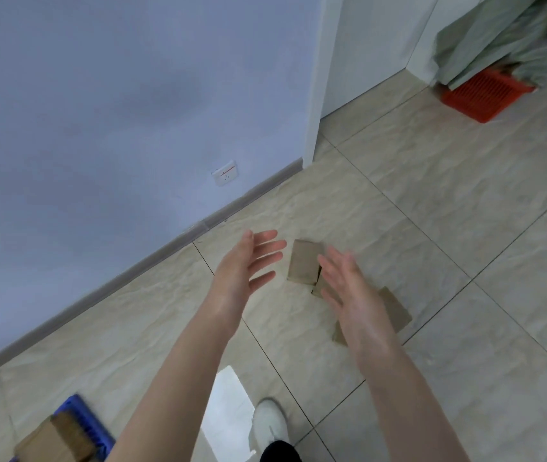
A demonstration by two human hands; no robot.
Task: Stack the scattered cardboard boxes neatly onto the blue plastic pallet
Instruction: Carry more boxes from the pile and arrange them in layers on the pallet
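Note:
Small brown cardboard boxes lie scattered on the tiled floor ahead. One box [303, 261] sits between my two hands, and a second box [395, 306] is partly hidden behind my right hand. My left hand [248, 261] is held out with fingers spread, left of the first box and holding nothing. My right hand [348, 285] is also spread and empty, above the boxes. The blue plastic pallet [82, 420] shows at the bottom left corner, with a cardboard box [55, 440] resting on it.
A wall with a socket [225, 173] and baseboard runs along the left. A white door frame [315, 95] stands at the wall's corner. An orange crate [485, 95] under grey-green cloth lies far right. My white shoe [270, 421] and a white sheet [228, 408] are near the bottom.

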